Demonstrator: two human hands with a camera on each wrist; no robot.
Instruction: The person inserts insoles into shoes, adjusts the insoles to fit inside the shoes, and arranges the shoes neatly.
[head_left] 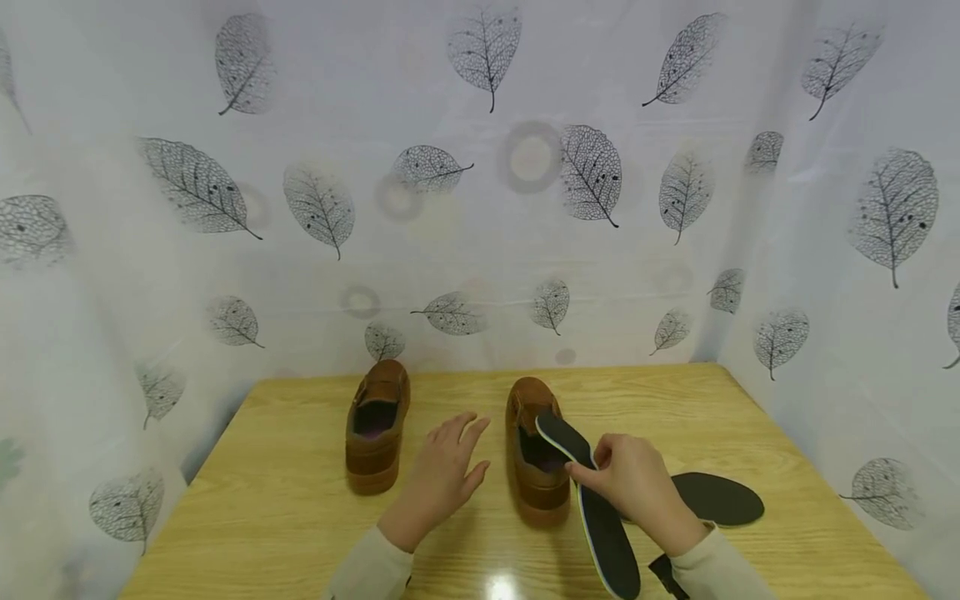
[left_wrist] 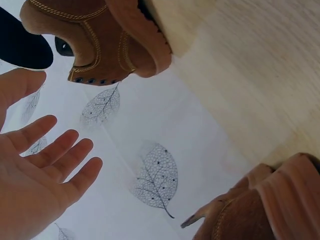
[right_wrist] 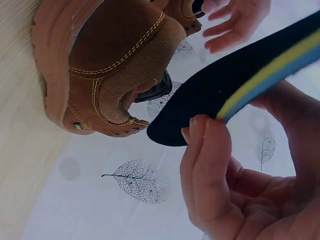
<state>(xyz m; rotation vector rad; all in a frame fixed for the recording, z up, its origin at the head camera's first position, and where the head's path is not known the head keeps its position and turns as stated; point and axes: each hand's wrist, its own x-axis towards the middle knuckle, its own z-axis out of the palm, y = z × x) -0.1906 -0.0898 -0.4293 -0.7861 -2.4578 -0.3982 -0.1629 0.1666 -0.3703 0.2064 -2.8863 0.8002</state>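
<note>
My right hand (head_left: 639, 482) pinches a black insole (head_left: 609, 537) by its edges, thumb on one side and fingers on the other. In the right wrist view the insole (right_wrist: 205, 95) shows a yellow and blue layered edge. Its front tip overlaps the opening of a brown leather shoe (head_left: 542, 492) in the head view. Between this shoe and its mate (head_left: 372, 454) hangs my left hand (head_left: 442, 468), fingers spread and holding nothing. The left wrist view shows that palm (left_wrist: 30, 185) open beside the shoe (left_wrist: 100, 35).
A second black insole (head_left: 720, 498) lies on the wooden table (head_left: 300, 517), right of my right hand and partly behind it. A white curtain with leaf prints (head_left: 480, 242) surrounds the table at the back and sides. Both shoes point toward the back.
</note>
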